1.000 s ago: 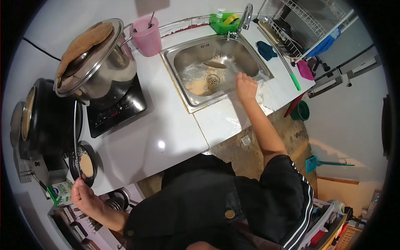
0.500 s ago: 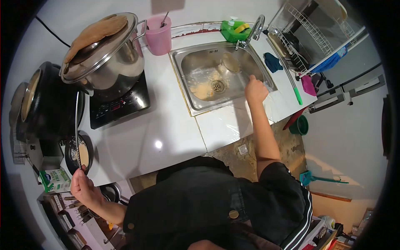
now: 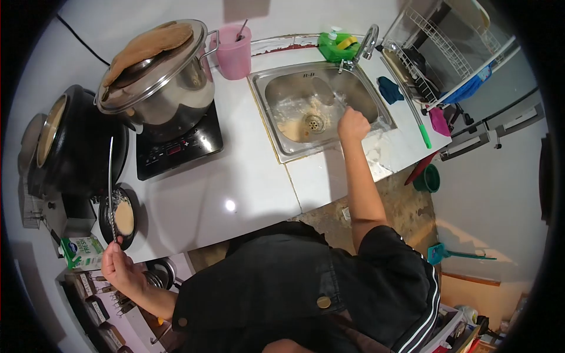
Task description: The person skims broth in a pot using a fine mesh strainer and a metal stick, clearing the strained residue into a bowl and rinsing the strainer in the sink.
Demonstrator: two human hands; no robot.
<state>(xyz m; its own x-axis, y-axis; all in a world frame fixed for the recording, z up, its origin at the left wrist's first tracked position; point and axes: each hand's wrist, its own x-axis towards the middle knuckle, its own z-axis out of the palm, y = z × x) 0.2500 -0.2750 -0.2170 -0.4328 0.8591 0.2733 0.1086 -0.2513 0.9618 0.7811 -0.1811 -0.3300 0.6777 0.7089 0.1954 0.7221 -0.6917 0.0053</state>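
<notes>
1. a person's two hands work well apart above a white counter (image 3: 253, 182); the left hand (image 3: 123, 269) pinches the lower end of a thin metal rod (image 3: 112, 176); the right hand (image 3: 354, 125) is closed around the handle of a round-headed utensil (image 3: 322, 92), blurred at its head.

2. the rod points away from the person, passing in view across a black bowl (image 3: 130, 238) with pale matter inside; whether rod and bowl touch, one cannot tell; the utensil's head is over the steel sink (image 3: 269, 120), near the drain (image 3: 314, 123), with pale residue (image 3: 291, 129) spread about the basin.

3. just beyond the sink, a faucet (image 3: 369, 42) rises beside a green holder (image 3: 333, 53); a dark cloth (image 3: 389, 90) lies to the right, near a wire dish rack (image 3: 436, 34).

4. at left, a lidded steel pot (image 3: 170, 97), topped by a brown pad (image 3: 147, 48), sits on a black cooktop (image 3: 183, 154); a pink cup (image 3: 234, 57) stands beside the pot; a green-and-white carton (image 3: 86, 252) stands near the bowl.
</notes>
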